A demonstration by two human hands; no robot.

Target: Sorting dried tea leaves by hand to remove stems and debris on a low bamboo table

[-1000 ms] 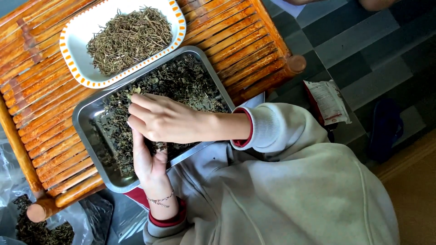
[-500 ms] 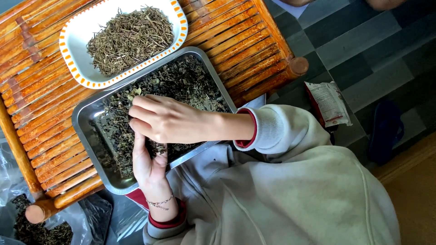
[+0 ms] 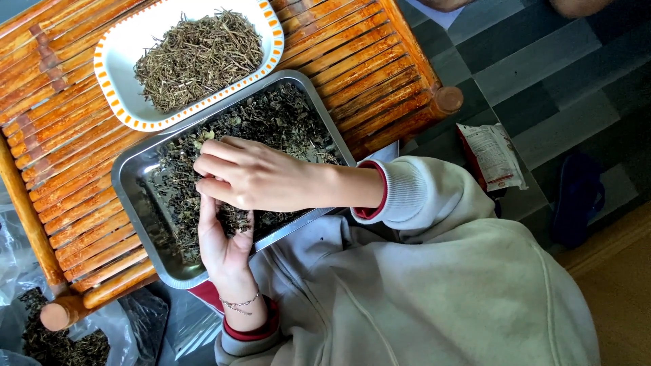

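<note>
A metal tray [image 3: 135,177] full of dark dried leaves [image 3: 278,118] rests on a slatted bamboo table [image 3: 366,61]. My left hand [image 3: 224,245], with a thin bracelet at the wrist, lies palm up in the tray and cups some of the leaves. My right hand [image 3: 254,175] reaches in from the right, just above the left palm. Its curled fingers pinch leaves near the tray's middle. Both arms are in grey sleeves with red cuffs.
A white oval dish with an orange rim [image 3: 122,51], holding lighter dried stems, sits beside the tray at the back. A small printed packet [image 3: 494,156] lies on the tiled floor at right. Plastic bags with more dried leaves [image 3: 54,339] sit at lower left.
My right hand's fingers have shifted slightly among the leaves. My left hand stays cupped under it.
</note>
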